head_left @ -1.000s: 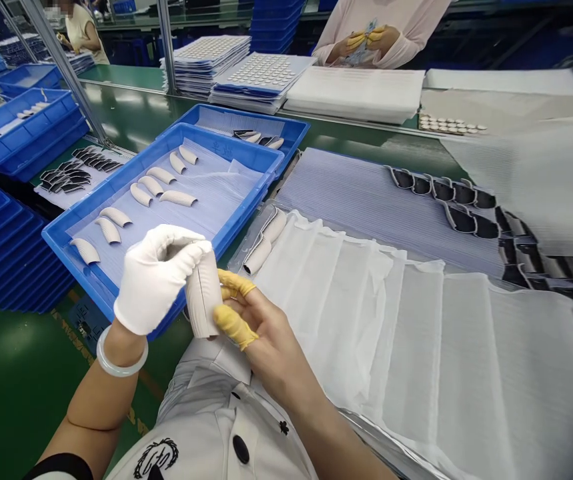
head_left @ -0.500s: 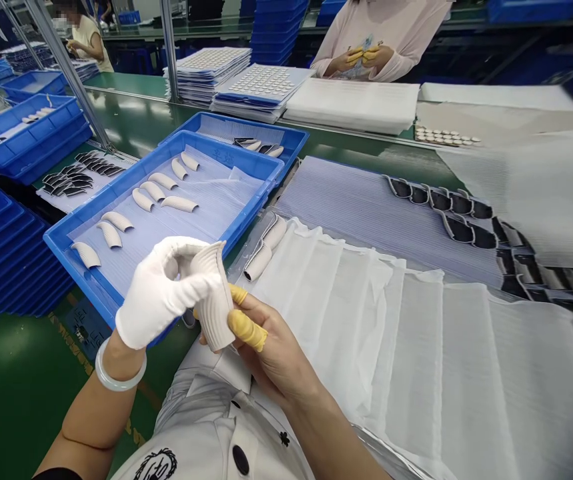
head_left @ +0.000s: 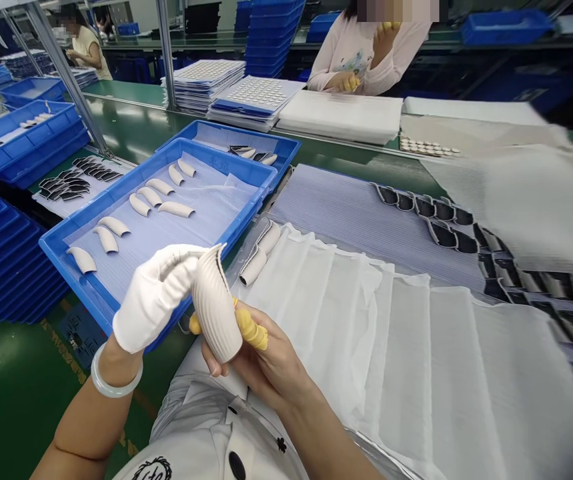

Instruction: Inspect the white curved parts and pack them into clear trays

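Both my hands hold a curved, ribbed off-white moulded part (head_left: pixel 215 303) above the front edge of a blue tray. My left hand (head_left: pixel 153 297), in a white glove, pinches its upper end. My right hand (head_left: pixel 251 353), with yellow finger cots (head_left: pixel 251 329), cradles it from below. In the blue tray (head_left: pixel 116 188), several similar parts (head_left: pixel 176 209) lie apart on a pale ribbed liner. Two more parts (head_left: pixel 261 253) rest in a clear plastic sleeve just beyond my right hand, beside white ribbed sheeting (head_left: pixel 391 347).
Dark-and-grey moulded pieces (head_left: pixel 441 230) lie in rows on a lavender ribbed sheet. A second blue tray (head_left: pixel 226 133) stands behind the first. Stacked blue crates (head_left: pixel 1 253) line the left. A co-worker's hands (head_left: pixel 346 83) work across the green bench (head_left: pixel 16 393).
The part has turned in my hands, its ribbed outer face now showing more toward me and its top leaning right. The view has tilted slightly, and the co-worker's hands have dropped lower.
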`<state>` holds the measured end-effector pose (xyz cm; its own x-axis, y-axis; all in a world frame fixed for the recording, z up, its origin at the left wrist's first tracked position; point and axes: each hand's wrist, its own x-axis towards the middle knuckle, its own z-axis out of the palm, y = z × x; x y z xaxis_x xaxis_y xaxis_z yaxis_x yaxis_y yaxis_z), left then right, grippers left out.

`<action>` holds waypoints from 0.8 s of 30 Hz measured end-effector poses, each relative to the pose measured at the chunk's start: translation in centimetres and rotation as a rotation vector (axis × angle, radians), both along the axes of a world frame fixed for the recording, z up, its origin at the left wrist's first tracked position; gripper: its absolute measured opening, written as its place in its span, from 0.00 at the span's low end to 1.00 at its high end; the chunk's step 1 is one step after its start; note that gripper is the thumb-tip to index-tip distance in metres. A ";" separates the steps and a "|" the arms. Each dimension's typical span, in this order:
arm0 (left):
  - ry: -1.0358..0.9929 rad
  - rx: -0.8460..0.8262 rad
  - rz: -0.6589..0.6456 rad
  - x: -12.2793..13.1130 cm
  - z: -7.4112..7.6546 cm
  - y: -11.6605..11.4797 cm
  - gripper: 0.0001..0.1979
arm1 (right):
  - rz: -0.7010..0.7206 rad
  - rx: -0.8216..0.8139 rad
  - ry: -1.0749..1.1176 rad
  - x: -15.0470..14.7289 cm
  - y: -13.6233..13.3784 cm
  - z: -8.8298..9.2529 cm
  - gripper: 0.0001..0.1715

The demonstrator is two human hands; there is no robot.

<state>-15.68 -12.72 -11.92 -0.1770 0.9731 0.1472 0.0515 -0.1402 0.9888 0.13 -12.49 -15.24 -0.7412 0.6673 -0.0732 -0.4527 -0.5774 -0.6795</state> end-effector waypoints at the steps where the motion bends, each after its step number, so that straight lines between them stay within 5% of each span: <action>1: 0.044 0.004 -0.046 0.0 0.1 -0.1 0.19 | -0.012 -0.002 0.005 0.0 0.0 -0.1 0.24; 5: 0.223 -0.053 -0.125 0.3 0.4 -0.5 0.42 | -0.042 -0.019 0.016 0.0 0.2 -0.2 0.24; 11: 0.147 -0.018 0.075 0.9 0.6 0.0 0.11 | 0.007 -0.055 0.080 -0.4 0.0 -0.1 0.23; 18: 0.202 0.000 0.026 0.3 0.4 -0.2 0.15 | 0.035 -0.133 0.183 -0.4 -0.2 -0.4 0.22; 22: 0.266 -0.078 -0.030 0.5 0.8 -0.3 0.26 | 0.031 -0.217 0.266 -0.6 -0.3 -0.3 0.18; 24: 0.302 -0.122 0.014 0.7 1.0 -0.2 0.23 | 0.052 -0.284 0.323 -0.8 -0.3 -0.3 0.15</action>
<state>-14.94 -12.93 -10.89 -0.1569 0.9846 0.0777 0.3460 -0.0189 0.9381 -0.64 -12.83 -15.50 -0.7884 0.6151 -0.0068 -0.5814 -0.7488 -0.3183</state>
